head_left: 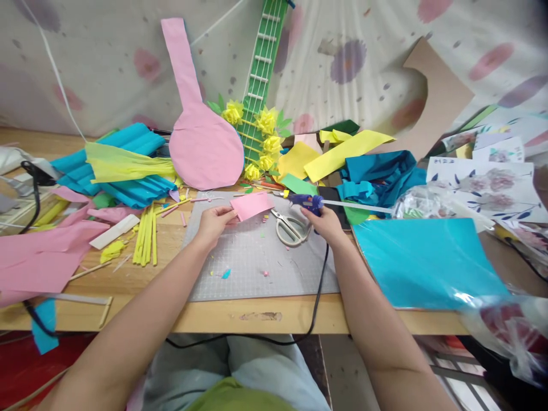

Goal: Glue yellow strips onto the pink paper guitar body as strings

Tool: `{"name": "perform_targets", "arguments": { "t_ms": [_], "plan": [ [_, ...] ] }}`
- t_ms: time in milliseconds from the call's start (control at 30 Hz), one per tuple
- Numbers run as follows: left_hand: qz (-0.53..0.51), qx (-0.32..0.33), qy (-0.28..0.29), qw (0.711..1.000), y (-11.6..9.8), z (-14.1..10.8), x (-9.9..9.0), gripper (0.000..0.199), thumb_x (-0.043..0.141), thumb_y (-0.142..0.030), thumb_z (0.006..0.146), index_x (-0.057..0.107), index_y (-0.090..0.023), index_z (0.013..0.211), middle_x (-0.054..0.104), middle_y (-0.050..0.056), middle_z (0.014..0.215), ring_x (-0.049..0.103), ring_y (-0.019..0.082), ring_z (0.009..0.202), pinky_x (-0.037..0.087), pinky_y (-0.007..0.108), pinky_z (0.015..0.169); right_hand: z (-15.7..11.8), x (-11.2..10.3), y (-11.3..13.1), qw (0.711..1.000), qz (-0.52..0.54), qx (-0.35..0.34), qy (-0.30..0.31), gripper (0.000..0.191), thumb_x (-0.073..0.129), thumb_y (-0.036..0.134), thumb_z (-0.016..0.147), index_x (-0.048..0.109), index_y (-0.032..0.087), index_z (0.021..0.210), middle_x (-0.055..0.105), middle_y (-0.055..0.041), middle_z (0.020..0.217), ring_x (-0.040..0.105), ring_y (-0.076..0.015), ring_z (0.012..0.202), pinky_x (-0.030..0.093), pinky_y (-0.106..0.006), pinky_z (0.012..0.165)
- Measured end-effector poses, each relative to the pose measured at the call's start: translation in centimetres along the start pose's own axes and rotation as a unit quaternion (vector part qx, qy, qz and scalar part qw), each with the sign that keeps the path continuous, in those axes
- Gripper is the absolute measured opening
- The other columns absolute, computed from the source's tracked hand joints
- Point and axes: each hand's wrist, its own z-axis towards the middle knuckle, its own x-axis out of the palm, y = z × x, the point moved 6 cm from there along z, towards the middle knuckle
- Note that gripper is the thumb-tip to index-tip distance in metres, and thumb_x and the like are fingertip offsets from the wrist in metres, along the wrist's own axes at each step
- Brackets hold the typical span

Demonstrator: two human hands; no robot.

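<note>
My left hand pinches the left edge of a small pink paper piece above the grey cutting mat. In my right hand is a blue hot glue gun, its nozzle pointing left toward the paper, apart from it. A white glue stick sticks out of its back end, and a black cord hangs down over the table edge. Between my hands, grey-handled scissors lie on the mat. Small paper scraps are scattered around them.
A pink guitar-shaped cutout and a green fretboard with yellow paper flowers lean at the back. Yellow paper strips and blue crepe paper lie left. Blue sheets in plastic and a brown cardboard piece are right.
</note>
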Motion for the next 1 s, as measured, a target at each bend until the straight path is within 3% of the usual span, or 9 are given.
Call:
{"name": "perform_targets", "arguments": {
  "t_ms": [100,200,267,333,467,667,1000],
  "plan": [
    [-0.011,0.004,0.0,1.0,0.0,0.1,0.1,0.027,0.076,-0.027,0.048,0.067,-0.013,0.069,0.066,0.004,0.065,0.061,0.015,0.058,0.049,0.029,0.059,-0.7,-0.8,1.8,0.986,0.16,-0.035,-0.038,0.047,0.053,0.059,0.068,0.061,0.015,0.083,0.065,-0.0075,0.076,0.059,-0.0163,0.065,0.044,-0.028,0.059],
    [-0.021,0.005,-0.005,1.0,-0.1,0.0,0.1,0.027,0.077,-0.027,0.048,0.067,-0.013,0.069,0.067,0.004,0.066,0.062,0.015,0.059,0.049,0.03,0.061,-1.9,0.2,4.6,0.969,0.228,-0.078,0.06,0.045,0.052,0.059,0.069,0.06,0.016,0.077,0.058,-0.0017,0.06,0.05,-0.0103,0.048,0.04,-0.023,0.048],
    [-0.025,0.007,-0.009,1.0,-0.2,0.0,0.1,0.028,0.077,-0.027,0.047,0.067,-0.013,0.068,0.067,0.004,0.066,0.062,0.016,0.06,0.049,0.03,0.061,-2.8,1.5,5.9,0.966,0.198,-0.084,0.143,0.043,0.055,0.058,0.068,0.06,0.016,0.072,0.053,0.0008,0.05,0.045,-0.0093,0.042,0.036,-0.023,0.044],
    [-0.026,0.012,-0.011,1.0,-0.2,0.0,0.0,0.028,0.077,-0.028,0.047,0.067,-0.013,0.068,0.067,0.004,0.066,0.062,0.016,0.061,0.049,0.029,0.061,-3.6,2.7,6.7,0.966,0.149,-0.092,0.189,0.042,0.057,0.058,0.067,0.062,0.016,0.07,0.052,0.0011,0.048,0.044,-0.0095,0.041,0.035,-0.022,0.043],
    [-0.018,0.026,-0.008,0.999,-0.3,0.2,-0.2,0.03,0.076,-0.031,0.047,0.067,-0.013,0.07,0.068,0.004,0.067,0.062,0.016,0.059,0.049,0.028,0.059,-4.1,3.9,7.3,0.973,0.076,-0.14,0.169,0.045,0.056,0.057,0.068,0.066,0.015,0.079,0.059,-0.0011,0.057,0.05,-0.0118,0.051,0.037,-0.023,0.048],
    [-0.021,0.026,0.001,0.999,-0.2,0.1,-0.1,0.031,0.076,-0.03,0.047,0.068,-0.013,0.071,0.068,0.003,0.067,0.063,0.016,0.061,0.05,0.027,0.062,-4.2,4.7,6.9,0.971,0.06,-0.159,0.168,0.047,0.056,0.056,0.069,0.067,0.016,0.09,0.065,-0.0024,0.072,0.057,-0.0153,0.066,0.041,-0.023,0.056],
    [-0.023,0.027,-0.005,0.999,-0.6,-0.3,0.3,0.03,0.077,-0.028,0.045,0.067,-0.012,0.068,0.067,0.004,0.064,0.063,0.017,0.06,0.049,0.03,0.062,-4.2,5.0,6.7,0.97,0.034,-0.176,0.163,0.046,0.054,0.057,0.071,0.066,0.016,0.089,0.064,-0.0013,0.072,0.056,-0.0148,0.064,0.041,-0.023,0.059]
  ]
}}
